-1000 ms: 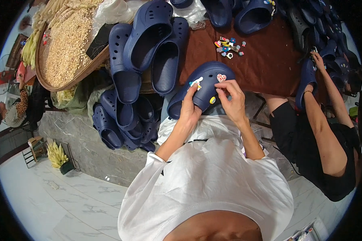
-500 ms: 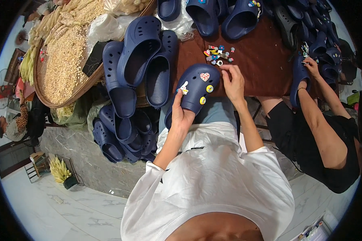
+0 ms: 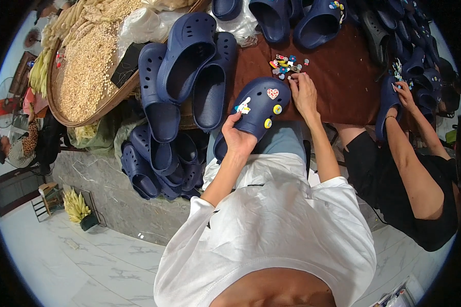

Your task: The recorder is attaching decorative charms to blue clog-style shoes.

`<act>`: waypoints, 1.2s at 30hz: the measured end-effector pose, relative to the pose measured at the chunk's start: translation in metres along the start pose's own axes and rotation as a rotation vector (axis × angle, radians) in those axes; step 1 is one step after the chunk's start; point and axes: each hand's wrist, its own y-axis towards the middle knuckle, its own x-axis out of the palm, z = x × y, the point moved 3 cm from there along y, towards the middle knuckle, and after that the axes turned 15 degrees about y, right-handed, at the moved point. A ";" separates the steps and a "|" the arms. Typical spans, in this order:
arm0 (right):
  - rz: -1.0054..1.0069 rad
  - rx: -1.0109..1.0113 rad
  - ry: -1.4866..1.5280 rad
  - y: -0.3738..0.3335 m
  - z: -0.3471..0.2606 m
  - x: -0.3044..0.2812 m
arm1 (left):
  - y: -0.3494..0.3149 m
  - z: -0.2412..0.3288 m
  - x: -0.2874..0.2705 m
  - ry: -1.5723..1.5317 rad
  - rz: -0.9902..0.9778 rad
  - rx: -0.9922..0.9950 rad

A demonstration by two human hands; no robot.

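Note:
A navy blue foam clog with holes rests above my lap, its toe pointing away. My left hand grips its side, thumb beside a white rabbit-shaped charm. A pink-and-white heart charm and two round yellow charms are fixed on the clog's upper. Past the toe lies a small pile of colourful shoe charms on the brown cloth. My right hand touches the near edge of that pile, fingertips pinched on a small pale charm, whose shape is mostly hidden.
Several navy clogs are stacked at the left, others along the far edge. A round woven tray of kernels stands at the far left. At the right, a person in black handles another clog on the brown cloth.
My right hand has reached farther away to the charm pile, its fingertips now closing at the pile's edge. The clog in my left hand appears slightly farther right, as does the whole tabletop.

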 end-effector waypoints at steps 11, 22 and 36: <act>-0.218 -0.088 0.359 0.009 -0.104 -0.026 | -0.004 -0.006 0.005 0.013 -0.071 0.038; -0.298 -0.122 0.278 -0.002 -0.118 -0.019 | -0.025 -0.009 0.018 0.164 -0.129 0.098; -0.387 0.111 0.391 -0.005 -0.096 -0.025 | -0.032 -0.015 -0.003 0.337 -0.047 0.075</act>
